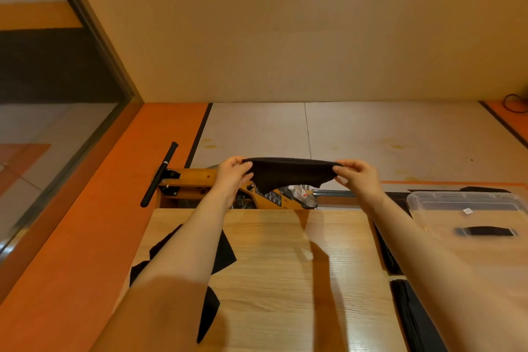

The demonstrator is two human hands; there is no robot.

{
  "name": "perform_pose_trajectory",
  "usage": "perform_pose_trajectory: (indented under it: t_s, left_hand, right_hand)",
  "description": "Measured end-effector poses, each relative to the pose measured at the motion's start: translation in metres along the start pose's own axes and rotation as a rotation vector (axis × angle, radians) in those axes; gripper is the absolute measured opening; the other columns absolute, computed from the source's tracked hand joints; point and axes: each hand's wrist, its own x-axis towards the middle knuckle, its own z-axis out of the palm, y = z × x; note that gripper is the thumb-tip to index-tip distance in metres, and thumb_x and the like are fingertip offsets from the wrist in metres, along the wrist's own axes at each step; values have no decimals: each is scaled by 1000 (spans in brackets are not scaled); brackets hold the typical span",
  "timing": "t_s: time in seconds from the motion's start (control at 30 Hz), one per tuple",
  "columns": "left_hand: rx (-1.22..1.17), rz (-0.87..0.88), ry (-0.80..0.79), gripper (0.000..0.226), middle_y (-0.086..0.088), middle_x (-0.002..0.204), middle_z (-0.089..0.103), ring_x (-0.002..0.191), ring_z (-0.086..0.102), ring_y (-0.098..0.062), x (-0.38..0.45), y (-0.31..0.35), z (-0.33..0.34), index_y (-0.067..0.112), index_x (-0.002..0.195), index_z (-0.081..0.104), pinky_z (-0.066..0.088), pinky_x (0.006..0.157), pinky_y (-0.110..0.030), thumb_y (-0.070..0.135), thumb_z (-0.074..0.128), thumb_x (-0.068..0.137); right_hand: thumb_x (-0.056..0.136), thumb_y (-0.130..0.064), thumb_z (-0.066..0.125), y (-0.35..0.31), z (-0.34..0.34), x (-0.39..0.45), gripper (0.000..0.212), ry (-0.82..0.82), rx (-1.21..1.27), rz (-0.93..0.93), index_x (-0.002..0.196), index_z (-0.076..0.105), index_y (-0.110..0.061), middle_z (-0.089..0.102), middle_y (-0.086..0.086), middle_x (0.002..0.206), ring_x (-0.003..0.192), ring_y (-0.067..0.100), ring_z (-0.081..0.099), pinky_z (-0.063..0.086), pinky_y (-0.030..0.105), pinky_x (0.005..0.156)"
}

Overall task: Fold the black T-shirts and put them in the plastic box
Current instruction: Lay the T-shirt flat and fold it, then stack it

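Stretching across the lower middle of the view, the wooden tabletop (271, 280) carries most of what matters here. At its right edge sits the clear plastic box (468, 217), lid on, with a dark handle showing through the top. On the tabletop's left side lies a black T-shirt (223, 254), spread flat and partly hidden beneath the person's left forearm; a further flap of the same dark cloth shows lower down near the front edge. More dark fabric (411, 314) hangs or lies off the tabletop's right side, below the box; what it is cannot be told.

Beyond the far edge stands a wooden exercise machine (200, 180) with a black handlebar (160, 174), set on the floor with its orange border.

Both arms reach forward and up, well above the tabletop. Between them a second black T-shirt (288, 173) is held taut along its top edge, the rest bunched and drooping toward the left. The left hand (233, 173) has its grip closed on the cloth's left end, thumb and fingers pinching it. The right hand (358, 177) pinches the right end the same way, fingertips together on the fabric.
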Motion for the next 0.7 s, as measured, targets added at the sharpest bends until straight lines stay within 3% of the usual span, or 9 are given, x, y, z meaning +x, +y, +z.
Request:
perform_pose_trajectory:
  t_s: [0.17, 0.3, 0.4, 0.53, 0.7]
  left_hand:
    - [169, -180, -12, 14, -10, 113, 61, 107, 62, -21, -28, -86, -22, 10, 107, 63, 54, 90, -31, 7, 57, 94]
    - [194, -338, -15, 8, -10, 99, 62, 104, 61, -22, -55, -140, -32, 11, 95, 62, 52, 90, -30, 7, 56, 95]
    - [238, -395, -42, 6, -11, 102, 60, 105, 61, -23, -73, -171, -38, 12, 96, 63, 52, 89, -29, 9, 57, 95]
    - [313, -430, -100, 9, -6, 96, 61, 96, 62, -16, -95, -197, -45, 12, 89, 61, 51, 80, -22, 8, 56, 96]
    - [400, -477, -141, 7, -6, 100, 62, 100, 60, -20, -113, -223, -55, 14, 90, 61, 49, 88, -30, 9, 58, 95]
  right_hand:
    - [87, -1, 67, 70, -12, -46, 14, -64, -181, 150, 100, 70, -7, 70, 14, 97, 93, 22, 68, 56, 30, 84]
    - [86, 3, 67, 117, -20, -85, 10, -61, -262, 257, 94, 70, -3, 63, 13, 80, 77, 21, 60, 53, 20, 67]
    - [88, 1, 66, 149, -28, -113, 8, -54, -309, 318, 92, 71, -4, 61, 9, 74, 72, 20, 57, 52, 22, 64]
    - [90, -2, 65, 177, -31, -144, 6, -8, -341, 364, 89, 70, -4, 67, 11, 78, 72, 21, 65, 53, 26, 64]
    - [91, -3, 64, 196, -33, -174, 5, 16, -362, 401, 91, 69, -4, 70, 13, 84, 77, 25, 68, 53, 24, 60]
